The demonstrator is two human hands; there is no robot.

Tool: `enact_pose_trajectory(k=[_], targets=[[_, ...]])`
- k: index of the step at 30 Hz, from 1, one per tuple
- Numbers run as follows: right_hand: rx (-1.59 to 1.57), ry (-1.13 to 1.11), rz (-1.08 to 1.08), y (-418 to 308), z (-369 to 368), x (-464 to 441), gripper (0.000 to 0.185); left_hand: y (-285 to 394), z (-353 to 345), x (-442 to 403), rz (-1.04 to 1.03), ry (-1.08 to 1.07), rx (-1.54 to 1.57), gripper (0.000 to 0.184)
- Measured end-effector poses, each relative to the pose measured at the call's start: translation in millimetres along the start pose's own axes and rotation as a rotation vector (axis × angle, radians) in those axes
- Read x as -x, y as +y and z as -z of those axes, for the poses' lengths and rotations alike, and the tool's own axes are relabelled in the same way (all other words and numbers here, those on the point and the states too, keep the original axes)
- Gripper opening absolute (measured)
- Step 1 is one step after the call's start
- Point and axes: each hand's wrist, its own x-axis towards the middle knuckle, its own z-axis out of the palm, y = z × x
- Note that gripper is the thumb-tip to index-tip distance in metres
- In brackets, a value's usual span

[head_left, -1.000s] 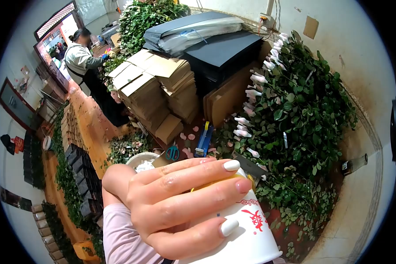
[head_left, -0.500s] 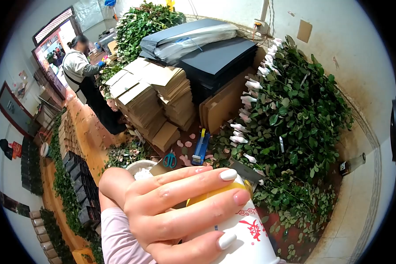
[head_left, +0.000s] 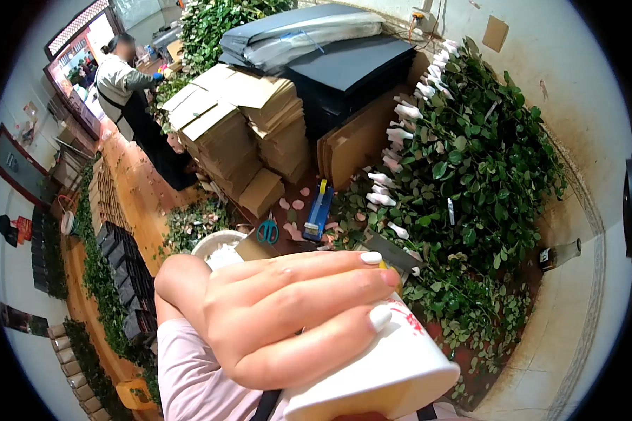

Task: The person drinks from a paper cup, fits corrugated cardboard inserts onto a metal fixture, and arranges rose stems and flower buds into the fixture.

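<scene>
My left hand point(head_left: 288, 323) is wrapped round a white paper cup point(head_left: 372, 368) with red printing, low in the middle of the view. Its fingers point right across the side of the cup, and the thumb is hidden. The cup is tilted, with its wide rim towards the camera at the bottom edge and something yellowish partly visible inside. A bit of yellow shows by the fingertips at the cup's far end. A pink sleeve point(head_left: 196, 372) covers the forearm. My right hand is not in view.
Teal scissors point(head_left: 267, 231), a blue tape dispenser point(head_left: 319, 214) and a white bucket point(head_left: 207, 245) are beyond the hand. Cardboard stacks point(head_left: 221, 147) and dark sheets point(head_left: 351, 63) stand behind. Leafy stems point(head_left: 470, 161) and a bottle point(head_left: 560, 255) are right. A person point(head_left: 123, 91) stands back left.
The cup has tipped further, so its rim and inside now show at the bottom. My left hand stays wrapped round it. The room behind has shifted slightly in view.
</scene>
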Motion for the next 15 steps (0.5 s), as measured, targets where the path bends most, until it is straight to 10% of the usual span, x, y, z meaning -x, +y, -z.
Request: enact_pose_trajectory(k=[5, 10, 15], targets=[[0.012, -0.018, -0.021, 3.8, -3.7, -1.1, 0.042, -5.4, 8.2, 7.8, 0.125, -0.166, 0.158, 0.030], [0.022, -0.024, -0.082, -6.8, 2.7, -1.0, 0.042, -0.1, 16.1, 29.3, 0.681, -0.213, 0.427, 0.030], [0.020, -0.030, -0.065, 2.4, -4.4, -1.0, 0.041, -37.4, 20.8, 60.0, 0.565, -0.425, 0.192, 0.076]])
